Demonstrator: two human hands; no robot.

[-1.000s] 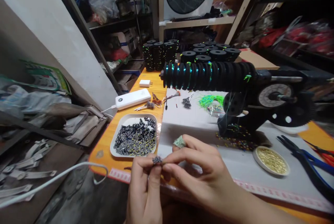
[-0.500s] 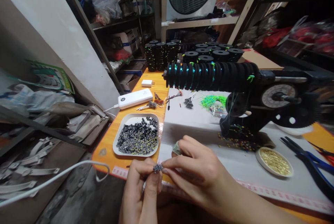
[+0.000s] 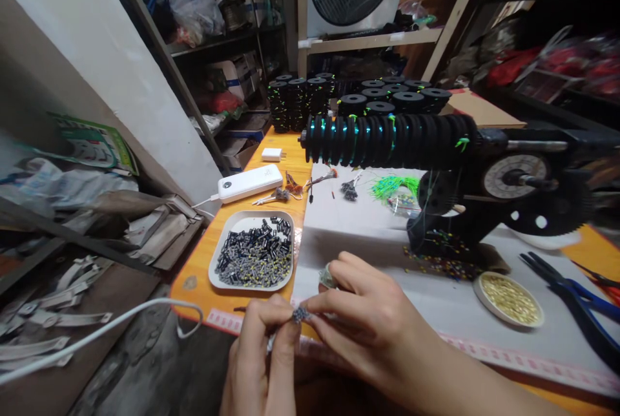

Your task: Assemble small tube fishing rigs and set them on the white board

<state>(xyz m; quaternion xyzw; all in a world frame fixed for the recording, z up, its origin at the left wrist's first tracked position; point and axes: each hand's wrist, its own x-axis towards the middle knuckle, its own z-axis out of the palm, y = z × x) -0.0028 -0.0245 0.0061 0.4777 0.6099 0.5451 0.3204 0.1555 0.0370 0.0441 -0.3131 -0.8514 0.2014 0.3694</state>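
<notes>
A small bundle of dark grey pieces is pinched between the thumb and forefinger of my left hand, which is closed. Pale strands show below it, partly hidden by the fingers. My right hand is closed too, its thumb and forefinger touching the bundle's right side. Tucked in its curled fingers is a crumpled greenish-grey wad, whose kind I cannot make out. Left of the hands stands a white square dish of small black and grey tubular pieces. A similar grey-tipped bundle lies on the white sheet.
A black machine with a horizontal row of black spools stands on the right. Near it are a round dish of gold pieces, blue-handled pliers and green strands. A white power bank lies at the left.
The grey bundle and my left fingertips have shifted slightly right. My right hand stays almost in place, still touching the bundle.
</notes>
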